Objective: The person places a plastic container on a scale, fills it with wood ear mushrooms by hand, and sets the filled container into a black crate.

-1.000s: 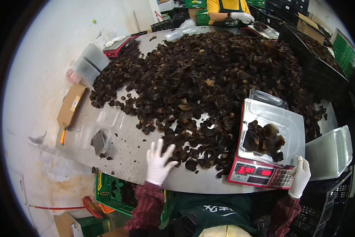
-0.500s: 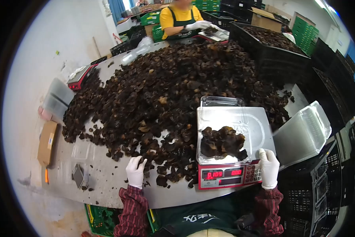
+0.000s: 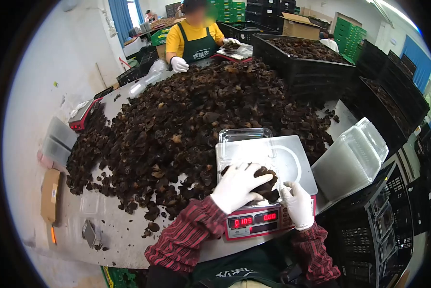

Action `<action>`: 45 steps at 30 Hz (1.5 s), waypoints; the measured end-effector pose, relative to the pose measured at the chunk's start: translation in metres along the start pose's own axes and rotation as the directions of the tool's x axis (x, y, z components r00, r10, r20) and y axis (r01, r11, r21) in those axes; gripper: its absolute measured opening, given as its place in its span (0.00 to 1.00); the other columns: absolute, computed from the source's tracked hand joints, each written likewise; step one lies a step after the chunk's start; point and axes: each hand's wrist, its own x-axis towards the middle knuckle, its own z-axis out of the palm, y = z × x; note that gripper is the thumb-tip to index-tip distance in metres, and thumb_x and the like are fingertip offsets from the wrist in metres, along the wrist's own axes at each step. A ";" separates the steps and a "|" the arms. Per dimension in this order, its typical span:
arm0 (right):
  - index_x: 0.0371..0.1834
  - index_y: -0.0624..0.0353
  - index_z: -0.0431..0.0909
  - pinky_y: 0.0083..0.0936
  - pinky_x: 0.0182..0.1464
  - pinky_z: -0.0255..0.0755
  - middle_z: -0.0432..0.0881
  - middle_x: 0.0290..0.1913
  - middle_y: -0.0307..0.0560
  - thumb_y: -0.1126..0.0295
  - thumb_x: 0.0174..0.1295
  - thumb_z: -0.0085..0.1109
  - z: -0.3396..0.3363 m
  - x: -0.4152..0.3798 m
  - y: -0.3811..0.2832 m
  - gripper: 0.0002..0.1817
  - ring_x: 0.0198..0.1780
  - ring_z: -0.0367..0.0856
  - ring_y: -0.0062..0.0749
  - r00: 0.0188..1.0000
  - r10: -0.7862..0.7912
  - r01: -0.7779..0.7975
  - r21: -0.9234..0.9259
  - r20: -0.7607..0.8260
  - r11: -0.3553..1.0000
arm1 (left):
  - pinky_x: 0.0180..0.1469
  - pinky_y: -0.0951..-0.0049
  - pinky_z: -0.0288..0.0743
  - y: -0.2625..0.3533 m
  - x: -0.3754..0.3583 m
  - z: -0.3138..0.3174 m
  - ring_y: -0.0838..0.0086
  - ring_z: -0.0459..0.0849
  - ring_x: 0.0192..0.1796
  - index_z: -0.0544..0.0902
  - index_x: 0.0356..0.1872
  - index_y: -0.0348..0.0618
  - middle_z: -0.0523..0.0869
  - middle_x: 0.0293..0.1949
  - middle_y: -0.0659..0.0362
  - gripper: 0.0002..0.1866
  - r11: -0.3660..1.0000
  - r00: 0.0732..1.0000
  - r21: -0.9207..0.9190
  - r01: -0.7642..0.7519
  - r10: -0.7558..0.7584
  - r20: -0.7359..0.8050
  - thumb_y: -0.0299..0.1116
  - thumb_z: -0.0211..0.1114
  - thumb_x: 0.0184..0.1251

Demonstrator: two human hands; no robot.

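Dark wood ear mushrooms [image 3: 269, 188] sit in a clear plastic tray on a digital scale [image 3: 292, 144], whose red display reads 0.109 and 0.00. My gloved left hand [image 3: 237, 186] lies over the mushrooms with its fingers apart, covering part of them and the tray. At the tray's right edge, my gloved right hand [image 3: 298, 205] has its thumb and fingers drawn together on the rim. Another clear tray [image 3: 245, 135] lies behind the scale plate. A large heap of wood ear mushrooms [image 3: 177, 129] spreads over the metal table beyond.
Stacked clear trays [image 3: 352, 158] stand right of the scale. A black crate [image 3: 301, 72] full of mushrooms is at the back right. Across the table, a co-worker [image 3: 196, 43] in a green apron handles mushrooms at another scale. A cardboard box [image 3: 51, 194] lies on the left.
My left hand has moved right from the table edge onto the mushrooms in the tray. My right hand has shifted to the tray's edge. The co-worker's one hand has reached toward the heap.
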 end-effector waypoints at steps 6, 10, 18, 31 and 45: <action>0.42 0.65 0.80 0.18 0.31 0.71 0.80 0.25 0.44 0.70 0.63 0.60 -0.008 0.015 -0.017 0.10 0.26 0.76 0.18 0.964 -0.240 0.237 -0.039 -0.110 0.971 | 0.64 0.60 0.60 -0.003 -0.022 -0.019 0.60 0.69 0.63 0.82 0.50 0.52 0.76 0.59 0.57 0.23 0.994 0.993 -0.101 0.040 -0.051 -0.106 0.42 0.71 0.51; 0.37 0.64 0.81 0.29 0.35 0.73 0.82 0.30 0.51 0.67 0.58 0.63 -0.001 0.038 -0.035 0.10 0.31 0.81 0.38 0.950 -0.268 0.294 -0.169 0.161 0.941 | 0.61 0.60 0.65 -0.011 -0.031 0.010 0.61 0.75 0.57 0.84 0.33 0.46 0.81 0.48 0.59 0.11 0.993 0.987 -0.114 -0.024 0.006 -0.158 0.37 0.71 0.50; 0.32 0.61 0.83 0.35 0.35 0.73 0.82 0.27 0.53 0.62 0.52 0.66 0.036 0.066 -0.026 0.13 0.29 0.80 0.43 0.858 -0.417 0.511 -0.422 0.300 0.749 | 0.57 0.61 0.68 -0.010 -0.027 0.010 0.61 0.77 0.53 0.83 0.29 0.45 0.81 0.43 0.59 0.06 0.990 0.997 -0.138 -0.004 -0.007 -0.076 0.33 0.70 0.50; 0.34 0.60 0.80 0.16 0.32 0.66 0.75 0.24 0.32 0.66 0.64 0.58 0.001 0.064 -0.032 0.09 0.27 0.69 0.14 0.959 -0.221 0.196 0.146 0.176 0.970 | 0.59 0.58 0.65 0.002 -0.009 0.007 0.57 0.73 0.58 0.81 0.29 0.46 0.79 0.54 0.56 0.09 0.993 0.988 -0.100 -0.070 0.055 -0.147 0.37 0.71 0.52; 0.40 0.65 0.78 0.13 0.28 0.68 0.79 0.29 0.38 0.77 0.63 0.58 -0.013 0.041 -0.051 0.05 0.24 0.74 0.15 0.997 -0.080 0.067 0.614 -0.006 0.786 | 0.50 0.69 0.74 0.020 -0.013 -0.004 0.64 0.78 0.53 0.81 0.47 0.42 0.81 0.51 0.54 0.22 0.925 0.845 -0.376 0.050 -0.240 -0.478 0.30 0.74 0.48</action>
